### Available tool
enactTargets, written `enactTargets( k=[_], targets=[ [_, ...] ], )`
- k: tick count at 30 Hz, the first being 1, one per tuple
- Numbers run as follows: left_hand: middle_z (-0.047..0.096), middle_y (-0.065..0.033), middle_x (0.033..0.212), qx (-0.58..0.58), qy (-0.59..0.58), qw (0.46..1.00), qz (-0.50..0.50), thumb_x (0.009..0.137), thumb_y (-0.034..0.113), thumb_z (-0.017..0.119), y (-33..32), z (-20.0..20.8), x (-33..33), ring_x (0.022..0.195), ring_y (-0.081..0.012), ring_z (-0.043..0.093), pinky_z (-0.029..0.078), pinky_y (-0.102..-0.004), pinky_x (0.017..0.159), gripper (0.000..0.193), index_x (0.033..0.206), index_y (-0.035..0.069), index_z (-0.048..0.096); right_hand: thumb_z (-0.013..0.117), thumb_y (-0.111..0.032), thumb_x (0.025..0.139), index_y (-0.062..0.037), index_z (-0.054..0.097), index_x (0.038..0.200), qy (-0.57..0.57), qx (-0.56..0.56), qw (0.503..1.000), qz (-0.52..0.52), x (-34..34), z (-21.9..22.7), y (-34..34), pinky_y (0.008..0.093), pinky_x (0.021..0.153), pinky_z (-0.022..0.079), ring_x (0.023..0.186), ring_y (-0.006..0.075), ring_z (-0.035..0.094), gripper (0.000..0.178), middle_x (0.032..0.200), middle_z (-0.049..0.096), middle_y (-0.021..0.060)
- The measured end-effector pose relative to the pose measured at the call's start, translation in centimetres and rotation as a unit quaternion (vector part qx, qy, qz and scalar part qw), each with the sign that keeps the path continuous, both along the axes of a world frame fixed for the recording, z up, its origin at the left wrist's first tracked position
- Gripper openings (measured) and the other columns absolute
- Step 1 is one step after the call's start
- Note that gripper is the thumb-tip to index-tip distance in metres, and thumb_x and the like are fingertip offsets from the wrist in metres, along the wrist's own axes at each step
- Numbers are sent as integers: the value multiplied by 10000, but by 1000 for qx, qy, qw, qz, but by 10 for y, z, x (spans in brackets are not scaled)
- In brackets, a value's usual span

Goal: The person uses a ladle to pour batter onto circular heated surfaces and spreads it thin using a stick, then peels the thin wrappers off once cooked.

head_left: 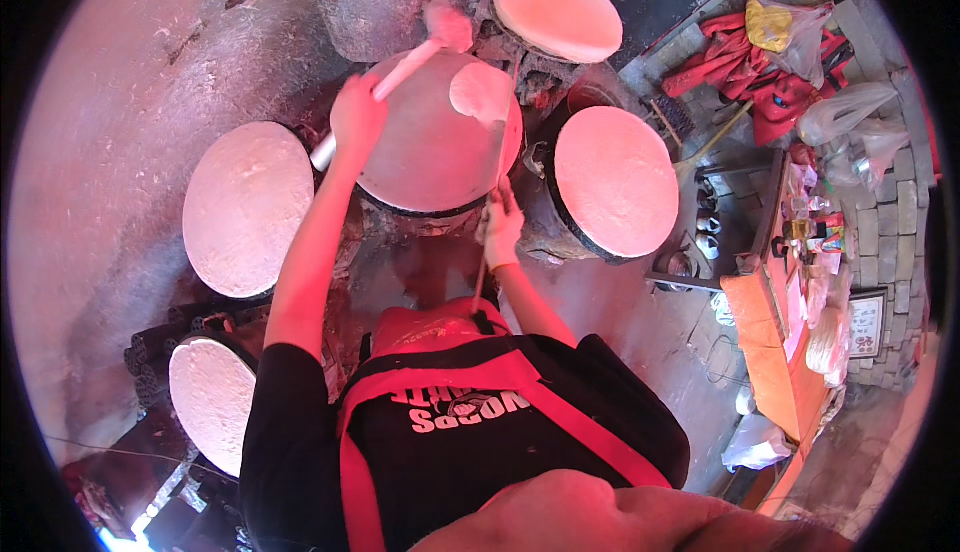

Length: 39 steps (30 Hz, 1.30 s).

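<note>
A round griddle (420,142) lies in front of me, with a pale patch (480,91) that looks like batter near its far right edge. My left hand (358,120) is closed around a thick white rod (408,69) slanting over the griddle's left side. At the rod's far end is a rounded, cloth-like lump (450,28), above the far rim. My right hand (502,224), just off the near right edge, grips a long thin stick (480,287). The stick reaches across the griddle's right side, past the pale patch. Its exact tip shape is too fine to tell.
More round griddles covered with pale flatbread surround this one: left (248,209), lower left (212,402), right (616,182) and far right (558,17). An orange-fronted table (760,342) with bottles and bags stands at right. Red cloth (735,62) and a broom (720,134) lie beyond.
</note>
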<state>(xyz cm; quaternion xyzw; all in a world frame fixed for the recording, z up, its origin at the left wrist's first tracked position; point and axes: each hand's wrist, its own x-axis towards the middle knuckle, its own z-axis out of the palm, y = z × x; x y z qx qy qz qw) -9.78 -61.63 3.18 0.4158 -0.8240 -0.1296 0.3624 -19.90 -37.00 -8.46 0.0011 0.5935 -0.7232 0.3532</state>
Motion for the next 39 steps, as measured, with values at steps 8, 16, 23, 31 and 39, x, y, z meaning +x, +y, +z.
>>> enactTargets(
  k=[8, 16, 23, 31, 39],
  targets=[
    [330, 75, 576, 632, 442, 637, -6, 887, 149, 567, 130, -59, 108, 422, -32, 294, 221, -201, 368, 161, 798, 105, 440, 515, -171, 899, -206, 516, 1276, 213, 56, 974, 53, 7, -35, -109, 242, 338, 268, 373, 55, 318, 380, 537, 331, -59],
    [340, 58, 567, 643, 495, 571, 123, 859, 235, 653, 202, -59, 163, 452, -60, 320, 245, -219, 418, 249, 761, 103, 466, 510, -165, 900, -154, 540, 1255, 56, 10, 990, 125, -21, 22, -12, 224, 342, 261, 383, 43, 340, 357, 567, 408, -62],
    [499, -10, 776, 635, 494, 579, 132, 889, 148, 586, 233, -75, 162, 560, -63, 407, 314, -202, 436, 138, 973, 46, 548, 514, -276, 928, -259, 525, 1253, 41, 55, 981, 179, -5, 6, -51, 245, 339, 252, 362, 73, 323, 325, 537, 345, -57],
    [557, -40, 840, 621, 542, 537, 180, 886, 117, 557, 266, -78, 120, 608, -73, 437, 335, -196, 449, 162, 1018, 23, 556, 528, -202, 893, -229, 543, 1192, -23, 51, 926, 372, -60, 56, -37, 253, 327, 244, 338, 85, 308, 301, 534, 363, -44],
    [511, -24, 786, 560, 583, 542, 231, 875, 100, 560, 292, -70, 98, 585, -72, 433, 325, -196, 434, 145, 989, 11, 547, 536, -232, 916, -236, 580, 1169, 71, 86, 940, 321, -122, -2, -47, 249, 312, 219, 330, 72, 302, 257, 515, 356, -56]
  ],
)
